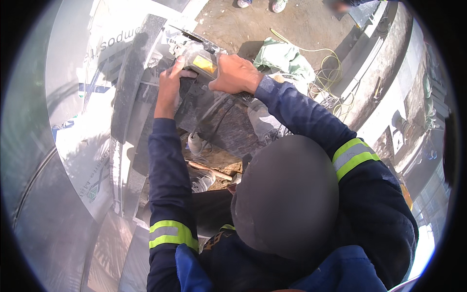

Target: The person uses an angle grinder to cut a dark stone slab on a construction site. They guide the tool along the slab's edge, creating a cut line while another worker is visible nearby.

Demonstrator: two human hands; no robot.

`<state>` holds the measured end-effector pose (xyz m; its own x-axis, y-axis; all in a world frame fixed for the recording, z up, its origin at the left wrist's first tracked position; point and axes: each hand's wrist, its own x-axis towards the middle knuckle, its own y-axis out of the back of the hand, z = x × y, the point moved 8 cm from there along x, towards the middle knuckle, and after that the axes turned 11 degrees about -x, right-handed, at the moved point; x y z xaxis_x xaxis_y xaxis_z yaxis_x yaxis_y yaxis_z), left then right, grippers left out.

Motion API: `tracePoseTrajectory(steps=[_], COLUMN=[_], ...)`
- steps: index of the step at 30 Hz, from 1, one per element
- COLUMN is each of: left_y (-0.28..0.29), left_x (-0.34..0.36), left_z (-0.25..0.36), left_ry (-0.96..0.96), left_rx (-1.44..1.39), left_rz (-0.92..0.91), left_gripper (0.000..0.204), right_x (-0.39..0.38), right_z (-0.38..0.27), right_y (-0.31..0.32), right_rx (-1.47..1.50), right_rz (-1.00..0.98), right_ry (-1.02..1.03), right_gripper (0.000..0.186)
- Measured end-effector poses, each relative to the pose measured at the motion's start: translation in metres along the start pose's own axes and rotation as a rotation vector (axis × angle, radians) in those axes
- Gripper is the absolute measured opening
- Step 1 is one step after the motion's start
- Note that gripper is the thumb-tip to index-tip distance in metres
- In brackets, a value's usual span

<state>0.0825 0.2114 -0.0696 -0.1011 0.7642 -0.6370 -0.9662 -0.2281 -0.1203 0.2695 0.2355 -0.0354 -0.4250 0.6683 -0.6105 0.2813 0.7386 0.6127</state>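
A dusty grey power tool (194, 55) with a yellow label is between my hands; its exact kind is hard to tell. My right hand (236, 74) is closed around its right end. At its left side, my left hand (170, 87) grips with finger and thumb, the rest of its fingers partly hidden. Below the tool lies a dark, dusty stone slab (228, 124). A long grey strip (132, 82) runs beside my left hand.
A white cylinder with a cord (194, 144) and a wooden handle (211, 169) lie nearer my body. A pale green sack (282, 57) and a tangled yellow cable (333, 73) are at the far right. Another person's shoes (278, 5) show at the top edge.
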Motion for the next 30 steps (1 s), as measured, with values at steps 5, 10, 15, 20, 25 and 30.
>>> tracePoseTrajectory(steps=[5,10,15,20,25,30], left_y=[0.005,-0.004,-0.006,0.008,0.009,0.004], left_x=[0.003,-0.005,-0.009,0.007,0.010,0.007], left_z=[-0.002,-0.002,0.004,-0.009,-0.013,-0.011], left_ry=[-0.106,-0.155,-0.188,-0.087,-0.001,-0.024], left_rx=[0.141,0.264,0.289,0.203,0.048,0.010], left_rz=[-0.145,-0.211,-0.173,-0.175,-0.099,-0.084], left_gripper=[0.052,0.051,0.051,0.050,0.047,0.051], right_x=[-0.020,-0.041,-0.035,-0.018,-0.006,-0.008], right_z=[0.003,0.010,0.012,0.009,0.003,0.004], right_y=[-0.002,-0.004,-0.009,-0.008,-0.003,-0.005], right_rx=[-0.029,0.004,0.016,0.005,0.007,-0.023], right_rz=[0.042,0.066,0.093,0.104,0.047,0.027], right_ry=[0.024,0.018,0.017,0.032,0.021,0.021], right_gripper=[0.068,0.070,0.070,0.068,0.067,0.067])
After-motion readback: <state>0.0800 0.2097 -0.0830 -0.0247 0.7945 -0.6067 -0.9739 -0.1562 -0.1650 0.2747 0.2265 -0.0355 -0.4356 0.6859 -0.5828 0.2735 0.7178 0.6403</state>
